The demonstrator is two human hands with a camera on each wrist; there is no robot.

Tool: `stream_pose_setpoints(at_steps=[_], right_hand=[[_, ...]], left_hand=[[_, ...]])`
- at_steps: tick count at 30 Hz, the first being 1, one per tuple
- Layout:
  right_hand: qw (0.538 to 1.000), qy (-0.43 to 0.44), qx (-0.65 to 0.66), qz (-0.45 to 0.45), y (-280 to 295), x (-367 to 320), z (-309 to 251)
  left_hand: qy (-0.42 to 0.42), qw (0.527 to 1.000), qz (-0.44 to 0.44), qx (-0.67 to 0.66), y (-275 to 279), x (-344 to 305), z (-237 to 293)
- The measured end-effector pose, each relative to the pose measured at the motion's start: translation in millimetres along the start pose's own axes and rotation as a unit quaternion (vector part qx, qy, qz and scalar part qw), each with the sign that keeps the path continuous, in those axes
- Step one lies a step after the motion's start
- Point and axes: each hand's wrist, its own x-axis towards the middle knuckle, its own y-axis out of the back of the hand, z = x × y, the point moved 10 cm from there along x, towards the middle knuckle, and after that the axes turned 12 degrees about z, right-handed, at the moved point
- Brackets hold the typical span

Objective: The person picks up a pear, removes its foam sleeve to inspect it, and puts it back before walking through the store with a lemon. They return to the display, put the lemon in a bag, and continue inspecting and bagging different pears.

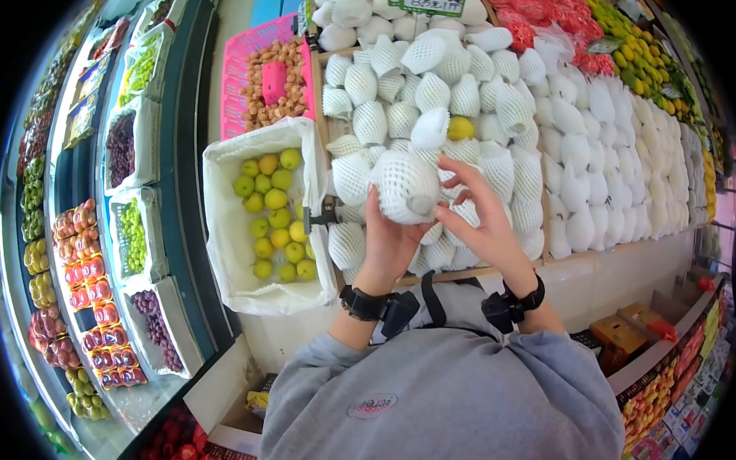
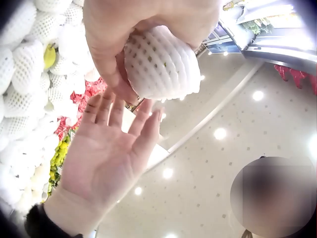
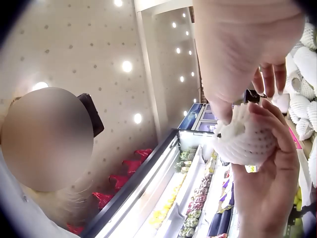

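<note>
A round fruit in a white foam net sleeve (image 1: 406, 187) sits in my left hand (image 1: 388, 243), raised over the display of sleeved fruit. The fingers of that hand curl round its side and underside, as the right wrist view shows. Greenish skin shows through the holes of the net (image 2: 157, 62) in the left wrist view. My right hand (image 1: 490, 222) is just right of the fruit, fingers spread and loosely bent. In the right wrist view, the right thumb (image 3: 220, 110) comes right at the gathered end of the sleeve.
Behind the hands lie many fruits in white foam sleeves (image 1: 372, 123), with one bare yellow fruit (image 1: 461, 129) among them. Left stands a lined crate (image 1: 223, 209) of yellow-green fruit, below a pink basket (image 1: 238, 62) of small brown items. A refrigerated shelf (image 1: 193, 183) runs along the far left.
</note>
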Motion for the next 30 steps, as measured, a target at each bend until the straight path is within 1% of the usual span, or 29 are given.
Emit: stream_pose_setpoints(at_steps=[1, 4, 5, 8, 11, 14, 15, 17, 20, 23, 26, 29, 30], right_hand=[[1.0, 0.007, -0.004, 0.008, 6.0, -1.8, -6.1], [0.997, 0.034, -0.065, 0.033, 29.6, -4.4, -12.9], [0.992, 0.067, -0.078, 0.067, 39.4, -3.4, -28.6], [0.99, 0.085, -0.088, 0.074, 55.9, -7.2, -32.9], [0.99, 0.074, -0.085, 0.082, 73.0, -11.9, -30.2], [0.992, -0.003, 0.007, 0.129, 91.2, -18.7, -22.0], [0.991, 0.052, -0.033, 0.122, 93.5, -20.9, -30.7], [0.974, 0.162, -0.113, 0.108, 95.9, -29.3, -42.3], [0.984, 0.114, -0.088, 0.107, 104.3, -37.3, -30.8], [0.979, 0.183, -0.072, 0.056, 100.8, -45.4, -29.9], [0.993, 0.092, 0.068, 0.002, 103.1, -51.7, -15.6], [0.991, 0.108, 0.062, -0.055, 101.0, -52.6, -20.0], [0.99, 0.116, 0.058, -0.062, 100.6, -52.2, -23.7]], left_hand=[[0.006, 1.0, -0.008, -0.004, -8.3, -3.5, -5.7], [0.03, 0.998, 0.032, -0.05, -28.2, -13.1, -25.4], [0.028, 0.998, 0.018, -0.055, -32.9, -14.4, -33.5], [0.049, 0.996, -0.011, -0.08, -43.9, -17.6, -55.9], [0.081, 0.978, -0.126, -0.147, -61.5, -27.1, -71.7], [0.083, 0.978, -0.137, -0.137, -68.8, -32.9, -83.5], [0.067, 0.985, -0.109, -0.112, -67.4, -32.0, -84.9], [0.035, 0.996, -0.053, -0.062, -65.8, -32.1, -84.6], [-0.033, 0.999, 0.028, 0.029, -62.2, -34.4, -77.3], [-0.084, 0.988, 0.066, 0.11, -48.1, -35.0, -72.6], [-0.149, 0.969, 0.074, 0.184, -50.0, -43.4, -61.1], [-0.127, 0.969, 0.068, 0.202, -46.8, -47.5, -61.3], [-0.137, 0.965, 0.056, 0.215, -49.1, -48.9, -59.0]])
